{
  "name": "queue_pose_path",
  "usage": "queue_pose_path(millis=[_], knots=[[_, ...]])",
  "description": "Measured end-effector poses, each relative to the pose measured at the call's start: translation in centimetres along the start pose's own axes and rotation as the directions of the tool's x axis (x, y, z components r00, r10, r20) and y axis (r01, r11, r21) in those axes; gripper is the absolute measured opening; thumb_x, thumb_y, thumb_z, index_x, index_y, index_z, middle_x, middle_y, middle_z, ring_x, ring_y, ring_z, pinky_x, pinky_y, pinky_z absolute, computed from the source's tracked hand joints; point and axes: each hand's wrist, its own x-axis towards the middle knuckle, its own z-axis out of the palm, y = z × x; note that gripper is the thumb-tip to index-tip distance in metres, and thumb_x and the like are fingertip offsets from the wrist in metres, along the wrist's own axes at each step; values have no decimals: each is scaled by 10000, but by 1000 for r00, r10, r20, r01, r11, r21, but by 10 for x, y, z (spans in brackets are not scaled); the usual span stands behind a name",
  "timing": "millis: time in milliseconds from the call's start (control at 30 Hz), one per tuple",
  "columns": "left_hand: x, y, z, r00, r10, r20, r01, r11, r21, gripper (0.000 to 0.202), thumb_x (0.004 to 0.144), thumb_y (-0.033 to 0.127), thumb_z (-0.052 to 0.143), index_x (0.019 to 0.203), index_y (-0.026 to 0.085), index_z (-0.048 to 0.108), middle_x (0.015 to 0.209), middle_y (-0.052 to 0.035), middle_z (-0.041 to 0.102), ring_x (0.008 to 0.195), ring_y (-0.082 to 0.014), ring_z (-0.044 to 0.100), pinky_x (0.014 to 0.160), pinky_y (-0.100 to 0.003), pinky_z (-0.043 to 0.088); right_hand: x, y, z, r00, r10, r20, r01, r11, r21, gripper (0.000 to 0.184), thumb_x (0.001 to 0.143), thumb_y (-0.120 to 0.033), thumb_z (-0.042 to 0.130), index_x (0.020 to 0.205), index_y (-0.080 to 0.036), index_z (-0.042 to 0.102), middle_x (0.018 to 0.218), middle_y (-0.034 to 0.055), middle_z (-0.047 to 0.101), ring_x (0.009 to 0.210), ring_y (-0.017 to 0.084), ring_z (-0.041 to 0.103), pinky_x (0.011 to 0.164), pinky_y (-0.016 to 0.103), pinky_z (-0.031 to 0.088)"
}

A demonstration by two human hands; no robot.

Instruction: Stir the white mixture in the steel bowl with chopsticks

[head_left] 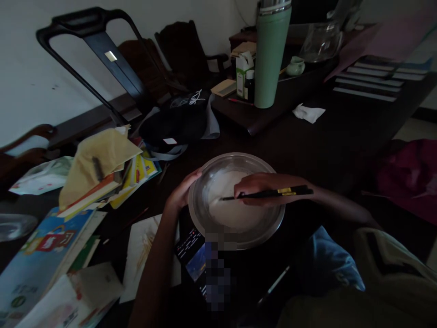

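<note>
A wide metal bowl (pixel 235 157) stands on the dark table and holds a pale, whitish mixture (pixel 227 214). My left hand (pixel 182 191) grips the bowl's left rim, its fingers around the outer wall. Over the bowl, my right hand (pixel 254 187) is closed on black chopsticks (pixel 290 191) with gold bands near their thick ends. Their thin tips dip into the mixture left of the bowl's middle. Beneath the bowl's lower left side lies a lit phone (pixel 194 262), partly covered by the bowl and a blurred patch.
Books (pixel 44 255) and papers pile up at the left, near a sheet with thin sticks (pixel 145 250). A black bag (pixel 174 118) lies behind the bowl. Farther back stand a green tumbler (pixel 271 59) and a small carton (pixel 242 77). A crumpled tissue (pixel 309 113) lies right.
</note>
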Motion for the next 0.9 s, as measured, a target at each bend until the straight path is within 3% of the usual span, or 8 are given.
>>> queue_pose_path(millis=[100,200,300,467,567,633,767,900], knots=[[-1,0,1,1000,13,-5,-13,1000,13,291,744,328,707,1003,199,740,857,-34,760,877,-219,703,712,-252,539,-1,6,-3,995,-13,-99,5,996,-85,206,1000,-333,400,958,-190,541,954,59,604,902,165,559,812,316,423],[-3,1,2,1000,28,-1,-28,999,19,280,734,337,719,976,198,742,861,-31,759,865,-212,696,711,-247,536,-10,10,-13,984,18,-177,-44,989,-144,193,991,-301,414,861,-181,493,812,19,554,733,123,515,683,286,373],[-3,1,1,1000,28,10,-28,1000,14,260,731,337,722,953,204,745,858,-23,756,827,-200,689,698,-239,533,-25,11,-26,982,60,-181,-94,977,-189,193,977,-272,440,814,-173,470,736,-12,532,661,90,497,633,263,346],[0,1,1,1000,21,9,-21,1000,-2,242,729,332,726,942,218,746,846,-11,751,749,-168,672,659,-220,521,-32,3,-37,997,19,81,-13,997,-73,150,959,-265,480,879,-160,550,798,-5,613,735,84,575,690,218,422],[1,0,0,1000,16,0,-16,1000,-11,255,710,332,746,933,209,743,832,-7,749,737,-160,663,669,-218,519,-21,-2,-29,971,-63,229,44,995,90,158,971,-260,466,910,-160,573,852,13,638,797,86,603,760,200,459],[1,-1,-1,1000,5,0,-5,1000,-9,302,694,343,766,953,190,741,831,-17,749,731,-165,663,668,-226,519,-13,-3,-19,966,-80,244,50,991,123,193,988,-300,448,962,-170,589,924,27,649,861,105,611,782,212,464],[-2,-1,0,1000,19,2,-19,1000,5,424,709,395,752,1080,191,726,913,-29,758,805,-181,681,699,-234,526,-3,0,-5,996,-22,89,22,1000,6,282,1001,-393,425,1088,-189,600,1034,50,635,949,154,593,812,274,450],[-6,3,4,999,44,17,-44,998,41,387,718,394,741,1059,210,748,928,-47,763,893,-233,693,755,-289,554,-2,7,-8,998,34,-54,-38,996,-81,304,1006,-384,393,1105,-169,583,1035,77,624,953,177,578,833,319,449]])
